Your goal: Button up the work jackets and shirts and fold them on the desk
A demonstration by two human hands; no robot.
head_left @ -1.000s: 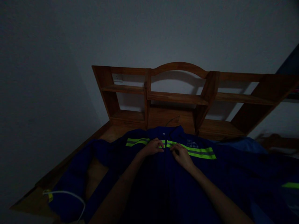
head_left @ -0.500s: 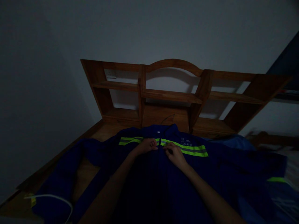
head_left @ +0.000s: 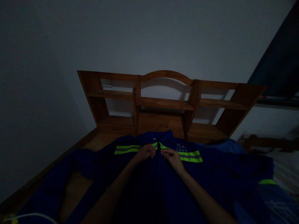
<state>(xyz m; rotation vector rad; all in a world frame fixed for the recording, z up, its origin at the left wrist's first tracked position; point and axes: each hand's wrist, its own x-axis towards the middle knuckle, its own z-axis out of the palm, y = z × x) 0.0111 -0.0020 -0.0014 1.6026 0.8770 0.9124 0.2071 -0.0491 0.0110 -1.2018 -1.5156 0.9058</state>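
Clearly, a dark-blue cloth jacket with yellow-green and grey reflective bands (head_left: 182, 183) is lying spread on a brown wooden surface (head_left: 78, 189), its collar pointing towards a brown wooden shelf unit with an arched top rail (head_left: 163, 102). Both hands are working at chest height, one on each side of the front opening. The left hand (head_left: 146, 152) is curling its fingers in and pinching the jacket's left-hand front edge, just beside the band. The right hand (head_left: 172, 158) is bringing thumb and fingertips together on the opposite edge; the exact bit of cloth is showing too dimly to tell. A thin white cable (head_left: 32, 214) is arching over the lower left sleeve, and a lighter-blue cloth (head_left: 230, 146) is lying behind the right shoulder.
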